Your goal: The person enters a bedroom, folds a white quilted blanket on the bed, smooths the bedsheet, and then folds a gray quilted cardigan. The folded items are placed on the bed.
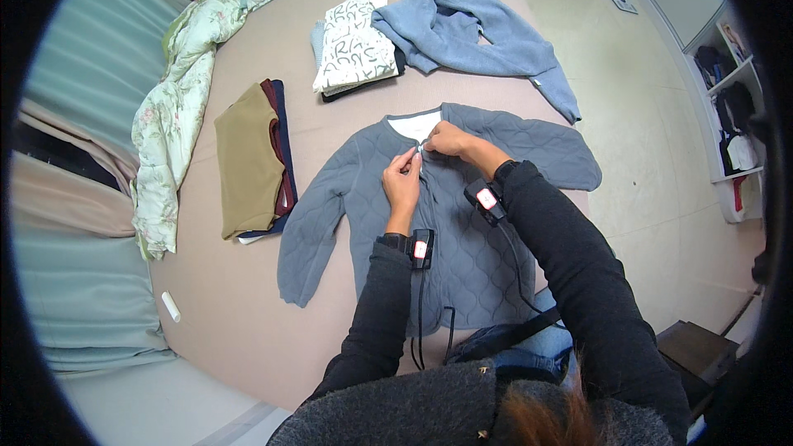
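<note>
A grey quilted jacket (pixel 487 231) lies spread front up on the bed, its sleeves out to both sides and a white lining showing at the neck. Just below the collar, my left hand (pixel 402 175) pinches the jacket's front edge. My right hand (pixel 448 140) grips the opposite edge close beside it, fingertips nearly touching the left ones. Between them shows a small pale spot, perhaps a fastener, too small to make out. Dark sleeves and strapped-on wrist devices with cables cover my forearms.
Folded trousers (pixel 246 161) in tan, maroon and navy lie left of the jacket. Beyond it are a stack of folded clothes with a white printed top (pixel 355 41) and a loose blue sweater (pixel 471 33). A floral quilt (pixel 178 116) and a small white cylinder (pixel 171 306) lie along the left edge.
</note>
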Demonstrator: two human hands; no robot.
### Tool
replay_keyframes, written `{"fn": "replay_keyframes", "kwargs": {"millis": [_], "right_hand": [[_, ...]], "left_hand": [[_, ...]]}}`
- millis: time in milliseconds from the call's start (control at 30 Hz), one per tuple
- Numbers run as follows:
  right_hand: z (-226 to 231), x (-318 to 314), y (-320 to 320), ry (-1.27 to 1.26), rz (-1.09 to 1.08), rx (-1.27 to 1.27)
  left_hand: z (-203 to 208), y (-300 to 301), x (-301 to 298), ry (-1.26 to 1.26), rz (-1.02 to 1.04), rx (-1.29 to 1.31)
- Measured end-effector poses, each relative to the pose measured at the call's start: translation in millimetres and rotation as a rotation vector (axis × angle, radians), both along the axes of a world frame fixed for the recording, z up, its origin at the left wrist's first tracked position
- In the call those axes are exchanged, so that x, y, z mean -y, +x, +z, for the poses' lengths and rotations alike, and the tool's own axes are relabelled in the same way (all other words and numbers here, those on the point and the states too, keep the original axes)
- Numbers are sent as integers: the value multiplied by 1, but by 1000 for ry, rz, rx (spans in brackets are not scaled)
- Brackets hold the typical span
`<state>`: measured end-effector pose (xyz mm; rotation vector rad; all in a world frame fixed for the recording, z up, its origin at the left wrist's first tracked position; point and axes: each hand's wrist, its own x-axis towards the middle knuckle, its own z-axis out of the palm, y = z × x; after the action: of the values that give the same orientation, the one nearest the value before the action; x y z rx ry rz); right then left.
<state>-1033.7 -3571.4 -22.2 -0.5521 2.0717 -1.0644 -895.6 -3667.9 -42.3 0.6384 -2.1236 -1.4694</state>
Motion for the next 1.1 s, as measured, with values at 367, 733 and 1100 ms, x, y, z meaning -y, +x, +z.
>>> {"fn": "replay_keyframes", "kwargs": {"millis": [367,733,1100], "right_hand": [[2,-8,23,-5,-100,-114],[-10,0,32,106,-40,-447],[20,-76,128,21,-144,-1022]], "left_hand": [[1,3,-3,-85,-42,-17],[-13,4,-6,-294,-41,0],[-7,10,-9,-238,-242,33]]}}
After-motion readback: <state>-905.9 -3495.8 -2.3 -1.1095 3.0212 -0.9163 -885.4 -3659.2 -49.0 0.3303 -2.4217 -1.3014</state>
